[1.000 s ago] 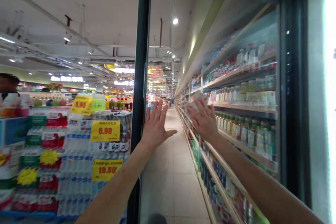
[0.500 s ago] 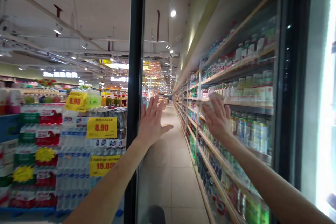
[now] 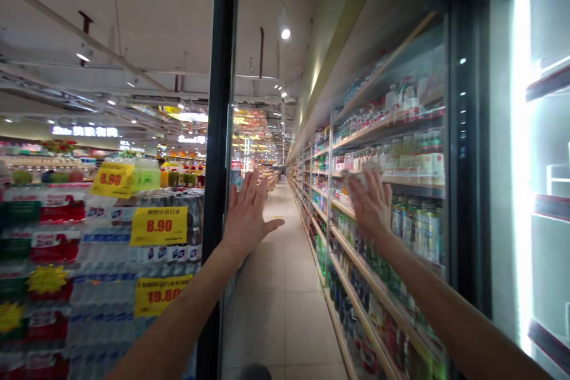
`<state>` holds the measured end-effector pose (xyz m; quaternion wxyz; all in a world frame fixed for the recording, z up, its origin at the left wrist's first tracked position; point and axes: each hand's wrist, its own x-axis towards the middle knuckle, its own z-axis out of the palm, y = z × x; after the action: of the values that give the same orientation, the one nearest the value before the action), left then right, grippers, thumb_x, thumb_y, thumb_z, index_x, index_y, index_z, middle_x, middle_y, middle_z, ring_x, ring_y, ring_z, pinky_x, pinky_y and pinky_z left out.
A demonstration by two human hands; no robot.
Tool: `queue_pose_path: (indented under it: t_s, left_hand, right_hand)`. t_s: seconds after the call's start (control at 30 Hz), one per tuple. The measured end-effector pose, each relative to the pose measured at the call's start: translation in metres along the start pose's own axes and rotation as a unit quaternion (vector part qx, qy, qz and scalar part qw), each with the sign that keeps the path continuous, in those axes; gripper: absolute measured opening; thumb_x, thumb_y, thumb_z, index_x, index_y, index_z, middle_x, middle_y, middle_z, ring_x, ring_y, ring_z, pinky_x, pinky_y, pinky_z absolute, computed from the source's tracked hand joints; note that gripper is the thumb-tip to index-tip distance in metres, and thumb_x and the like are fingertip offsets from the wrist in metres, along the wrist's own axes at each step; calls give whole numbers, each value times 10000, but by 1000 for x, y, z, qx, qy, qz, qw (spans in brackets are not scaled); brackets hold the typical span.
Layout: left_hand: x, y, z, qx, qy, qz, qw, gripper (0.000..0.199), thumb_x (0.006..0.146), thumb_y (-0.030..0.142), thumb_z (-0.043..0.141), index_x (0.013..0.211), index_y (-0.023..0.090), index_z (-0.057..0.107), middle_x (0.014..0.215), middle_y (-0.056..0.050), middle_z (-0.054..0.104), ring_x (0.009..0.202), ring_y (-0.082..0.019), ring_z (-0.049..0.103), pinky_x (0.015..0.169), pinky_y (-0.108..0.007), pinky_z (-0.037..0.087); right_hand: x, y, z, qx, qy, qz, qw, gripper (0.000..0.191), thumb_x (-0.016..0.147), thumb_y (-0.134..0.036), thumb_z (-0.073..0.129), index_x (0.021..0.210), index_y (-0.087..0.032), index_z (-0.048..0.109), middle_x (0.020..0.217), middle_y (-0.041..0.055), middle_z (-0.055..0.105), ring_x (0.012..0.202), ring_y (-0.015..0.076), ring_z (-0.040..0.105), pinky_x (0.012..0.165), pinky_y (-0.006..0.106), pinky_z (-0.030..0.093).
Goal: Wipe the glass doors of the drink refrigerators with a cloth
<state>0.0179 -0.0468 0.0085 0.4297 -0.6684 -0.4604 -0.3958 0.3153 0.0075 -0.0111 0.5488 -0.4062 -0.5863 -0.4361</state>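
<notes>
A glass door [image 3: 285,320] in a black frame [image 3: 218,101] stands in front of me, with shelves of bottles showing in its pane. My left hand [image 3: 247,214] is spread against the glass near the left side of the frame, holding nothing. Toward the right of the pane, my right hand [image 3: 369,202] presses a pale, crumpled cloth [image 3: 351,177] to the glass. The cloth shows at its fingertips and is partly hidden by the hand, which is slightly blurred.
At the left are stacked bottle packs [image 3: 102,309] with yellow price signs [image 3: 159,225]. A lit cabinet interior with a bright light strip [image 3: 522,160] and shelf edges [image 3: 552,208] is at the right. Ceiling lamps hang above.
The view has shifted, so the door frame sits lower and further left and more of the lit cabinet shows. Both hands remain at the glass, the right one still with the cloth.
</notes>
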Motion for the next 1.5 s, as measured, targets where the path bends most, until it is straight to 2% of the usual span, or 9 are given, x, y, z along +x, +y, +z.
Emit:
queue_pose_path:
  t_s: [0.1,0.2,0.4,0.5,0.7,0.97,1.17,1.33,1.5]
  left_hand:
    - [1,3,-2,-1,2,-6,1000,926,707,504,674,1438,135,239,1527,-174,183,1420,-310,139,1134,-530,146]
    - [1,5,-3,-6,-1,-11,1000,924,714,482,674,1442,134,223,1525,-173,188,1421,-311,135,1132,-536,150]
    - [2,2,-2,-6,3,-9,1000,890,734,482,651,1440,137,233,1519,-182,202,1420,-317,137,1126,-549,148]
    - [3,1,-1,-11,1,-12,1000,914,724,480,658,1449,151,209,1520,-181,204,1419,-316,140,1124,-552,158]
    - [5,5,-2,-18,-6,-27,999,918,711,420,681,1452,166,202,1518,-178,209,1414,-329,154,1104,-580,200]
    - [5,0,5,-29,29,-13,999,901,731,485,647,1451,170,207,1505,-175,253,1405,-335,189,1111,-576,189]
    - [5,9,-6,-57,-5,-37,998,880,703,497,677,1414,154,286,1510,-177,240,1404,-351,182,1111,-586,187]
    - [-20,-8,-26,-115,79,-179,974,898,725,558,622,1432,180,217,1529,-79,232,1408,-312,185,1130,-499,242]
    - [-27,-42,-19,-241,68,-351,902,738,672,435,652,1322,193,401,1192,-53,605,1089,-249,575,933,-404,479]
  right_hand:
    - [9,85,-13,-13,80,244,966,484,912,-341,309,1340,-193,479,1449,187,361,1351,339,312,1022,620,269]
    - [20,108,-16,-11,133,309,942,534,914,-344,250,1354,-127,461,1410,265,370,1319,375,335,973,634,294]
    - [11,-28,11,28,6,-49,998,392,892,-326,429,1270,-342,532,1443,12,416,1377,222,292,1114,461,243]
    - [13,-38,12,32,-26,-152,988,403,891,-292,443,1284,-347,511,1462,19,389,1393,221,259,1125,491,196]
    - [65,28,4,19,83,201,976,467,927,-324,320,1363,-219,447,1484,143,323,1390,315,242,1055,617,233]
    - [33,-58,12,31,-63,-293,953,419,895,-299,431,1307,-358,478,1453,-11,410,1402,202,239,1131,477,202]
    - [64,10,2,-29,61,87,994,427,928,-311,315,1297,-237,516,1440,104,412,1372,259,304,1065,522,293]
    - [65,11,0,21,67,63,996,487,936,-340,305,1278,-91,545,1439,176,395,1377,272,309,1106,437,291]
    - [50,-8,-2,58,69,32,995,432,922,-271,363,1236,-71,583,1447,164,388,1369,299,322,1121,426,291]
